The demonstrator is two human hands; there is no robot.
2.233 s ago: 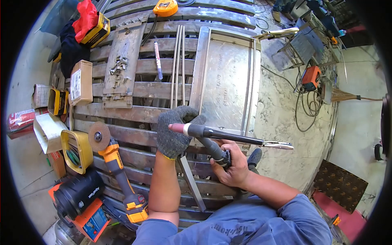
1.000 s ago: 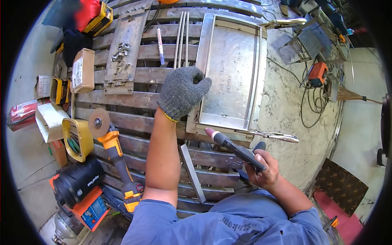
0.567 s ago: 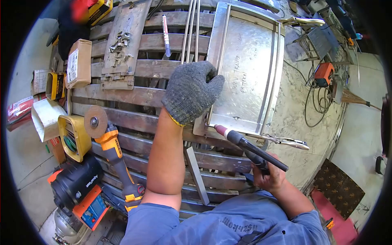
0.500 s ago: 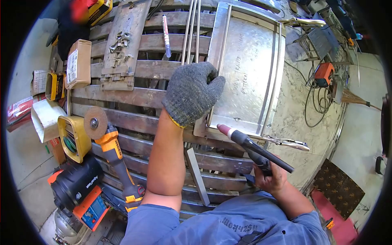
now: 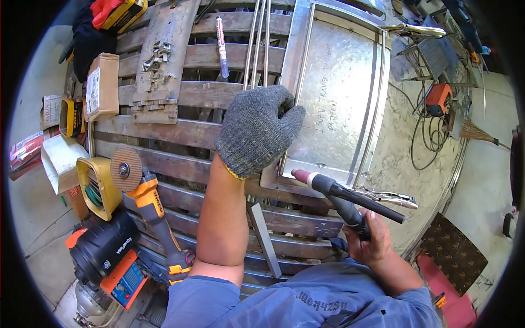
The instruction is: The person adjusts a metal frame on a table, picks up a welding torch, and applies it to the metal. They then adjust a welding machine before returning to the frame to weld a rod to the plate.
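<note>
My left hand (image 5: 257,128), in a grey knitted glove, is at the left side of a metal frame (image 5: 299,82) set around a shiny sheet with handwriting on it. Its fingers are curled, and whatever lies inside them is hidden. Thin metal rods (image 5: 258,44) run up to the top of the glove. My bare right hand (image 5: 372,240) is wrapped around a TIG welding torch (image 5: 342,199), its pink nozzle pointing up-left near the frame's lower edge. Locking pliers (image 5: 388,197) grip the frame's lower right corner, and a second pair (image 5: 415,31) sits at the upper right corner.
An angle grinder (image 5: 145,191) lies on the slatted metal bench (image 5: 191,136) to the left. Beyond it are a yellow container (image 5: 112,186), a cardboard box (image 5: 104,87) and a plate with small metal pieces (image 5: 158,76). A marker (image 5: 222,46) and a flat bar (image 5: 264,240) lie nearby.
The framed sheet appears slightly further right in view, and the torch with my right hand has shifted a little right. My left hand stays almost in place, still curled.
</note>
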